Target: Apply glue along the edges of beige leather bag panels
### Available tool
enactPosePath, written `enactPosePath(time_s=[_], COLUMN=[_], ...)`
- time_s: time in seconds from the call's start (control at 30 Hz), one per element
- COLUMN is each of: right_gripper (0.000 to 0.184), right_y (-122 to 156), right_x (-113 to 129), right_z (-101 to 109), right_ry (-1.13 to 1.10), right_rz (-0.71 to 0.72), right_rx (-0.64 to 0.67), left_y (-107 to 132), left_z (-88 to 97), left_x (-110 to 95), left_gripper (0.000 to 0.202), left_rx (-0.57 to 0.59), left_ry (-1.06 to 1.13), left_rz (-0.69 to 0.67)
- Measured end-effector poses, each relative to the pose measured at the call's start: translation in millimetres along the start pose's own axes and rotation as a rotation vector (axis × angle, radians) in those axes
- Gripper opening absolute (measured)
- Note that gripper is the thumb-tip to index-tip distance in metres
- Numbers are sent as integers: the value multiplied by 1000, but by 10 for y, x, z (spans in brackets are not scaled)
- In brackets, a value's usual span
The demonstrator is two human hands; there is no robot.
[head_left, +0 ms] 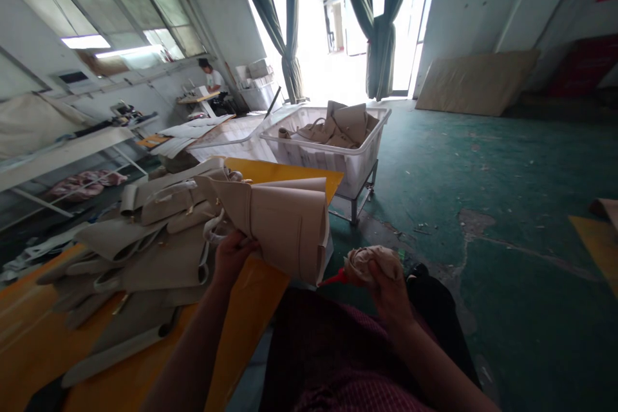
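My left hand [235, 252] is closed on the near end of a beige bag piece [284, 222], which looks like leather. The piece is curled into an open tube and lies over the yellow tabletop's edge. In my right hand [389, 286] is a squeeze bottle [374, 264] wrapped in crumpled beige material. Its red pointed nozzle [338, 278] aims left, with the tip at the lower corner of the bag piece; whether they touch I cannot tell. Left of my left hand lies a heap of similar beige bag pieces [159, 257], some with small gold-coloured metal parts.
The yellow tabletop [263, 283] runs under the heap. Beyond it, a white plastic bin [323, 158] on a wheeled metal frame holds more beige pieces. A person [212, 80] sits at a far-left work table. A brown board [477, 84] leans on the back wall.
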State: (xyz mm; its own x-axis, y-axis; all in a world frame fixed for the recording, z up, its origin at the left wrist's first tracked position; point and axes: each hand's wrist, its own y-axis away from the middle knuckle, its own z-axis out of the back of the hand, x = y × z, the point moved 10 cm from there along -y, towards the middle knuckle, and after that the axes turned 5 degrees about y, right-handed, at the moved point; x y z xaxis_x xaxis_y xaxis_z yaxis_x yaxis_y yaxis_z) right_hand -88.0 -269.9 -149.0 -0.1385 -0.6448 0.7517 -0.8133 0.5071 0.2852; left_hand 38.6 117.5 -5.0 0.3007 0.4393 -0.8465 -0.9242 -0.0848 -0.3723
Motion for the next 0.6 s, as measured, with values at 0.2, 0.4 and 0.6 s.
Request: enactPosePath(time_s=[0.2,0.4,0.6], right_gripper=[50,50,47], right_y=[-99,-375,45], right_x=[-197,-17,366], right_z=[294,72,-961], right_ry=[-101,-98,-275], right_rz=[-173,-191,-390], right_rx=[-77,103,361], left_y=[47,145,306], left_z=[41,182,237], left_x=[2,59,33], left_gripper=[18,26,24], left_rx=[30,20,34], left_ry=[-7,-43,-141], left_rz=[-26,-100,-146])
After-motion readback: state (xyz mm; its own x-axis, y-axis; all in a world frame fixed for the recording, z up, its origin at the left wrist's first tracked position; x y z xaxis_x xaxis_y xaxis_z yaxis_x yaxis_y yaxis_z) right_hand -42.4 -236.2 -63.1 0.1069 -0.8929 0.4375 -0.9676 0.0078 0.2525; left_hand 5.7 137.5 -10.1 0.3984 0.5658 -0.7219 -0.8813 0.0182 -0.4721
